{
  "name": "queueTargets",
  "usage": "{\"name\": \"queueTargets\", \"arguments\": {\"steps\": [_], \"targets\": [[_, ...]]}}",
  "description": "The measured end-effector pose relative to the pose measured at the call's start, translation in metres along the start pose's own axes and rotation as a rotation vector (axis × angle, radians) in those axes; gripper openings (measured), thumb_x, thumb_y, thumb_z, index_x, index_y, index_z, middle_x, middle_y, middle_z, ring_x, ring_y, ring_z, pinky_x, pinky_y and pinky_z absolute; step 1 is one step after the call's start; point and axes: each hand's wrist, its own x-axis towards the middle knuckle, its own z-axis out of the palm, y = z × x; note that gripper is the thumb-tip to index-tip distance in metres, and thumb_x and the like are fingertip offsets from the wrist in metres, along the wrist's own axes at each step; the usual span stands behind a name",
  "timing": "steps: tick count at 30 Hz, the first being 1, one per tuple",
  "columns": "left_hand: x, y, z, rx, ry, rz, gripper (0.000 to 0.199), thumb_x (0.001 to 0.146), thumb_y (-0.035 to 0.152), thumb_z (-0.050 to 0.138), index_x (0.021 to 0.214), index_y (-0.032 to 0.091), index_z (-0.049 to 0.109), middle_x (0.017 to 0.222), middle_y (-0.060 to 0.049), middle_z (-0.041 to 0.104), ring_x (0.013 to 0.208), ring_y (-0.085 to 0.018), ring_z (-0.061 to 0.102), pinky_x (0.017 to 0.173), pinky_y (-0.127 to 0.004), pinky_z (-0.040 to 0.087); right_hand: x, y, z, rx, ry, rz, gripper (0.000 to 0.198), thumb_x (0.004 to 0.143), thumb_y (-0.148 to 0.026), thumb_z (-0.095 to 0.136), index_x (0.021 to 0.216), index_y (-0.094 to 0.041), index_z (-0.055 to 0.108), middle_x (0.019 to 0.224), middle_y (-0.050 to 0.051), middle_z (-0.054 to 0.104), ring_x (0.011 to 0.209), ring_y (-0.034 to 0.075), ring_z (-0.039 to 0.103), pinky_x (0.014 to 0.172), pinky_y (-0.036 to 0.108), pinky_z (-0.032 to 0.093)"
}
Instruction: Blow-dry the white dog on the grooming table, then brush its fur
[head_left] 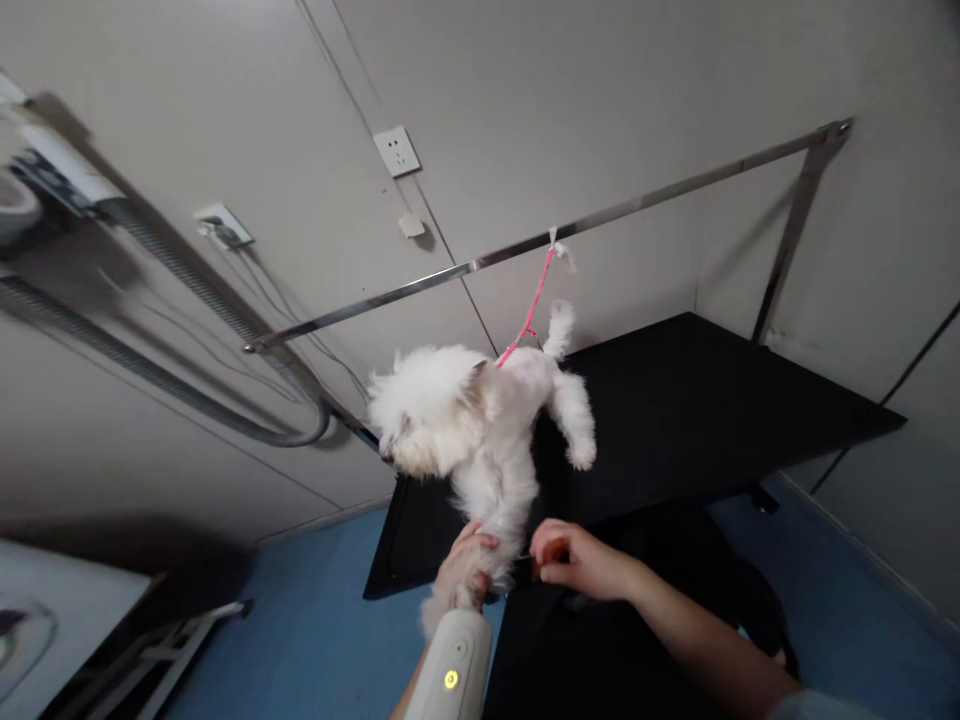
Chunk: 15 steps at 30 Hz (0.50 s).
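Note:
A fluffy white dog [517, 380] stands on a black grooming table [675, 400], its head turned to the left. My left hand [463, 565] is closed around the dog's front leg [499, 510], near the paw. In my right hand [574, 560], just right of that leg, is a tool with a reddish-brown handle [553, 553]; its working end is hard to make out beside the fur. A pink leash [531, 315] runs from the dog's neck up to a metal bar [622, 208]. A pale device [454, 665] with a yellow light covers part of my left forearm.
Grey corrugated hoses [180, 270] hang along the wall at left. Wall sockets [397, 151] and cables are behind the bar. A metal post [799, 220] rises at the table's right end. A white appliance [67, 620] stands lower left on the blue floor [300, 620].

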Motion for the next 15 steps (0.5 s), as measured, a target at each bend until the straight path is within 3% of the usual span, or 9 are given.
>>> {"name": "queueTargets", "arguments": {"steps": [1, 5, 6, 8, 10, 12, 15], "targets": [[-0.002, 0.006, 0.001, -0.03, 0.011, -0.017, 0.065, 0.07, 0.083, 0.07, 0.095, 0.025, 0.084, 0.113, -0.015, 0.078, 0.125, -0.041, 0.065, 0.11, -0.052, 0.051, 0.012, -0.007, -0.007, 0.05, 0.023, -0.101, 0.015, 0.075, -0.027, 0.077, 0.076, -0.022, 0.063, 0.093, 0.003, 0.067, 0.087, 0.019, 0.064, 0.083, 0.033, 0.051], [0.021, 0.028, 0.012, -0.373, 0.225, -0.193, 0.076, 0.066, 0.085, 0.072, 0.104, 0.02, 0.082, 0.11, -0.014, 0.078, 0.115, -0.034, 0.07, 0.107, -0.046, 0.053, 0.054, -0.022, -0.025, 0.191, 0.671, -0.329, 0.026, 0.08, -0.044, 0.078, 0.08, -0.024, 0.062, 0.09, 0.003, 0.066, 0.091, 0.022, 0.065, 0.092, 0.041, 0.053], [0.03, 0.032, 0.016, -0.492, 0.271, -0.236, 0.076, 0.066, 0.084, 0.073, 0.104, 0.019, 0.081, 0.105, -0.013, 0.079, 0.109, -0.031, 0.072, 0.102, -0.043, 0.056, 0.06, -0.022, -0.023, 0.237, 0.756, -0.355, 0.027, 0.081, -0.046, 0.078, 0.08, -0.024, 0.061, 0.091, 0.003, 0.066, 0.09, 0.021, 0.065, 0.09, 0.041, 0.054], [0.047, 0.042, 0.023, -0.676, 0.34, -0.276, 0.073, 0.065, 0.08, 0.077, 0.104, 0.019, 0.08, 0.099, -0.011, 0.079, 0.102, -0.027, 0.073, 0.095, -0.036, 0.058, 0.069, -0.019, -0.013, 0.332, 0.715, -0.362, 0.031, 0.08, -0.049, 0.079, 0.078, -0.024, 0.061, 0.09, 0.003, 0.067, 0.085, 0.02, 0.065, 0.083, 0.038, 0.055], [0.06, 0.05, 0.027, -0.762, 0.405, -0.248, 0.072, 0.063, 0.079, 0.08, 0.103, 0.019, 0.079, 0.099, -0.009, 0.079, 0.104, -0.026, 0.073, 0.094, -0.032, 0.057, 0.079, -0.015, -0.001, 0.389, 0.513, -0.326, 0.036, 0.069, -0.048, 0.087, 0.075, -0.023, 0.062, 0.083, 0.002, 0.067, 0.079, 0.02, 0.065, 0.077, 0.037, 0.056], [0.067, 0.058, 0.026, -0.789, 0.44, -0.198, 0.073, 0.065, 0.08, 0.077, 0.105, 0.019, 0.078, 0.102, -0.01, 0.079, 0.11, -0.027, 0.071, 0.099, -0.033, 0.055, 0.089, -0.012, 0.005, 0.448, 0.566, -0.294, 0.037, 0.066, -0.048, 0.087, 0.075, -0.023, 0.062, 0.078, 0.0, 0.065, 0.075, 0.019, 0.063, 0.075, 0.035, 0.054], [0.069, 0.065, 0.015, -0.71, 0.384, -0.13, 0.08, 0.067, 0.085, 0.07, 0.111, 0.018, 0.077, 0.106, -0.012, 0.078, 0.115, -0.031, 0.069, 0.103, -0.041, 0.053, 0.097, -0.013, 0.004, 0.507, 0.682, -0.313, 0.036, 0.072, -0.05, 0.082, 0.083, -0.025, 0.06, 0.089, 0.0, 0.064, 0.087, 0.018, 0.062, 0.087, 0.035, 0.052]]}}
